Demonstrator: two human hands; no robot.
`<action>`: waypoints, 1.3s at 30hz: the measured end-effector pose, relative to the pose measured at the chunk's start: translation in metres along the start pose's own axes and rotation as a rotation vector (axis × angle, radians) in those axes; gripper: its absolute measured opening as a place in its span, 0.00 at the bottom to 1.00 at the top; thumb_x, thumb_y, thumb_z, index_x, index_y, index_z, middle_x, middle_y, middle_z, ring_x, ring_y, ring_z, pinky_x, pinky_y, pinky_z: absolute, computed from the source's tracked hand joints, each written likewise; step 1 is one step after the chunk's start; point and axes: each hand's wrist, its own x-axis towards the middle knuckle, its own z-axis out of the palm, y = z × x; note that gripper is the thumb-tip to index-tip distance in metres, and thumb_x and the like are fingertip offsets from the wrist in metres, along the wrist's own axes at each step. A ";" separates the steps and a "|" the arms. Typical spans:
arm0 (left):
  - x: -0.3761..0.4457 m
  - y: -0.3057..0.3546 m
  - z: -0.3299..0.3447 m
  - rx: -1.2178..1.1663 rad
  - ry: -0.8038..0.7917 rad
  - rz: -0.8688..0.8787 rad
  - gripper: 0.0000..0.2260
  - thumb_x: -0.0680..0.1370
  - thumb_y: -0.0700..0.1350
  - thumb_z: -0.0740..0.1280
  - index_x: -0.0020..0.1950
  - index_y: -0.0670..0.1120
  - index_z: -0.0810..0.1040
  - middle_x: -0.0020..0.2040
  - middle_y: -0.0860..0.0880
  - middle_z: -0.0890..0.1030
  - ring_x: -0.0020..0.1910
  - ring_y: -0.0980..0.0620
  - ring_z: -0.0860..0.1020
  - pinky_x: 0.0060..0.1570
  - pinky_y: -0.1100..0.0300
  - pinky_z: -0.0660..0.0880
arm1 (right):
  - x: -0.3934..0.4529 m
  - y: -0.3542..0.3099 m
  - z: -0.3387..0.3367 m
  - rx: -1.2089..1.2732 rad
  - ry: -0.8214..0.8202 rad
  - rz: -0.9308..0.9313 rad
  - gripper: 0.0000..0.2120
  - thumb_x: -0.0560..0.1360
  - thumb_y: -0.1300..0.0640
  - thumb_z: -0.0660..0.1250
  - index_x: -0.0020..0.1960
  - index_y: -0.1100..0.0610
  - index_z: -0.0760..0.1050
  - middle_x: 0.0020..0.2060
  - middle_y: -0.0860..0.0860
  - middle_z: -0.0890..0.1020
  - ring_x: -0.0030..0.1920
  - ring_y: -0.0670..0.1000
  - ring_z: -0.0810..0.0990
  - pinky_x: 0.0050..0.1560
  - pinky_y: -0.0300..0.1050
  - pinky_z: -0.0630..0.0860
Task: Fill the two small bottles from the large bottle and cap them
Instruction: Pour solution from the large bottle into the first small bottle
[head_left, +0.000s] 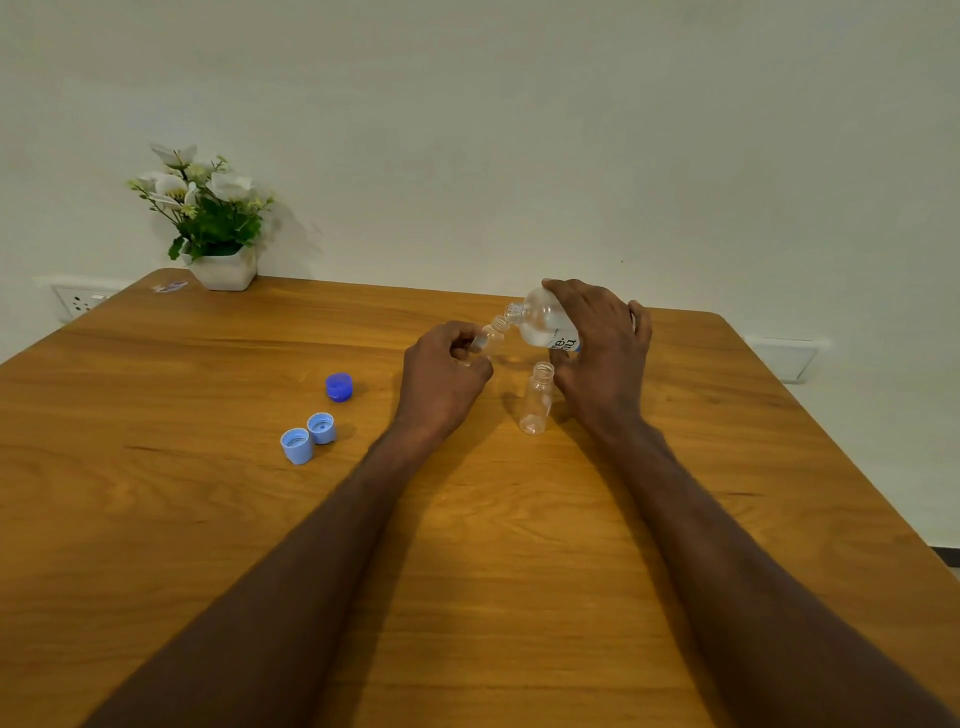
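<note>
A: What are my hands doing?

B: I see my right hand (605, 345) wrapped over the big bottle (545, 325). The fingers curl round it and hold it up off the table (519, 545). The big bottle is tipped on its side, with its open mouth pointing to nine o'clock.

A: And my left hand?

B: My left hand (441, 376) pinches one small bottle (491, 336) with curled fingers. That small bottle leans toward two o'clock. Its mouth is right at the mouth of the big bottle. They look like they touch, but I cannot tell for sure. I cannot tell if water is running.

A: Where is the other small bottle?

B: The second small bottle (536, 399) stands up straight on the table. It is between my two hands, at about six o'clock from the big bottle. It has no cap on, and it looks empty.

A: Where are the caps?

B: At nine o'clock from my left hand lies a dark blue cap (339, 387). Farther out, at about eight o'clock, two light blue caps (308, 437) sit side by side with their open sides up.

A: Anything else out there?

B: A white pot of flowers (215, 228) stands at the far left corner of the table, at about ten o'clock. It is against the wall (519, 130). A wall socket (78, 301) is just to the left of the table.
</note>
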 end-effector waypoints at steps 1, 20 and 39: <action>0.000 0.000 0.000 0.003 -0.001 -0.002 0.15 0.75 0.37 0.71 0.62 0.44 0.84 0.51 0.49 0.85 0.48 0.53 0.80 0.53 0.54 0.81 | 0.000 0.000 0.000 -0.003 0.006 -0.004 0.37 0.69 0.63 0.75 0.76 0.46 0.72 0.71 0.45 0.77 0.75 0.50 0.70 0.77 0.55 0.54; -0.001 0.000 0.000 0.031 -0.022 0.007 0.15 0.75 0.37 0.72 0.62 0.44 0.83 0.51 0.50 0.84 0.49 0.54 0.81 0.50 0.59 0.80 | 0.000 0.001 0.000 -0.008 0.039 -0.039 0.37 0.68 0.66 0.74 0.75 0.46 0.73 0.70 0.45 0.77 0.74 0.50 0.71 0.78 0.60 0.55; 0.001 -0.004 0.002 0.032 -0.019 0.024 0.14 0.75 0.38 0.72 0.60 0.44 0.84 0.47 0.51 0.84 0.41 0.60 0.78 0.40 0.68 0.76 | 0.000 0.003 0.001 -0.019 0.051 -0.048 0.38 0.67 0.66 0.74 0.75 0.45 0.73 0.69 0.43 0.77 0.73 0.49 0.71 0.77 0.61 0.56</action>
